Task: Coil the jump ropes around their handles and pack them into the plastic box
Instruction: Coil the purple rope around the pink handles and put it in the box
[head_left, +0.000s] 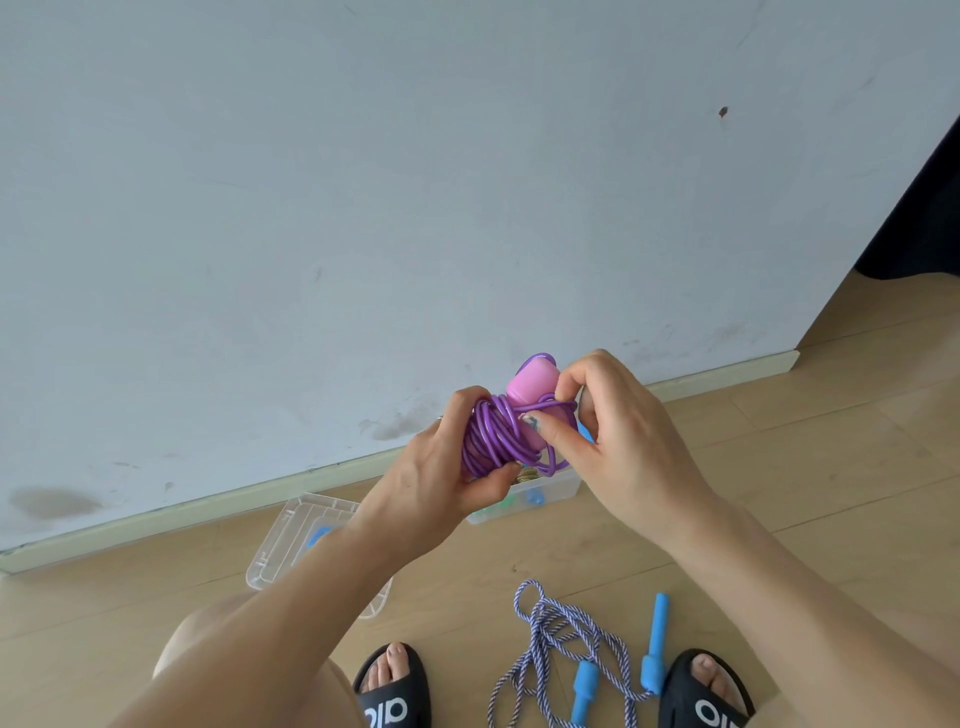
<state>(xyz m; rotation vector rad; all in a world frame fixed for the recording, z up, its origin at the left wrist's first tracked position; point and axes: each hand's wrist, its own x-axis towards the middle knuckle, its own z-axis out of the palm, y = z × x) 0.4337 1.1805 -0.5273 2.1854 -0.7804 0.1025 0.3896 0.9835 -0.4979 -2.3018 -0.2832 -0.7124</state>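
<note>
At the centre of the frame we see the purple jump rope, a glossy violet plastic cord wound in many tight turns around its pink handles, whose rounded ends poke out above the coil. The left hand has its grip clamped round the bundle from the left, thumb beneath. The right hand pinches a loose loop of the cord against the handles.

Just below and behind the bundle, the clear plastic box sits on the wooden floor by the wall; it seems to hold green and blue items, though the hands hide most of it. Its transparent lid lies lower left. At the bottom, a blue-and-white braided rope with blue handles lies uncoiled between two black slippers.
</note>
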